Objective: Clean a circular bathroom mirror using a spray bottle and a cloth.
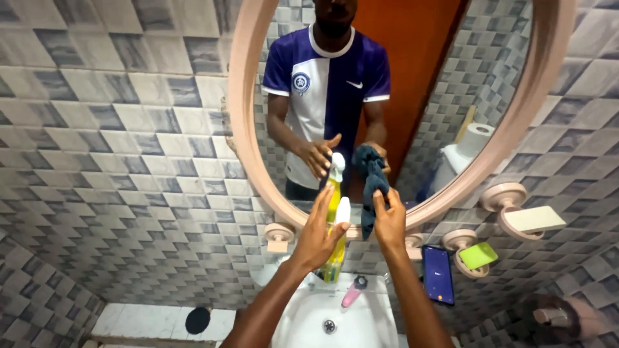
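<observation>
Left grip (316, 238) holds spray bottle (336, 241); right grip (389, 222) holds cloth (371, 187) near mirror rim (242, 129).

Upright yellow spray bottle (335, 248); dark hanging cloth (370, 193).

Head camera, facing the wall mirror

It looks forward and slightly down from close range: oval mirror (387, 96) fills the upper centre, white sink (342, 319) sits at bottom centre.

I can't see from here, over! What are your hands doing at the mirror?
Left hand grips yellow spray bottle. Right hand holds dark cloth up near the mirror. Nothing between cloth and glass. Over.
</observation>
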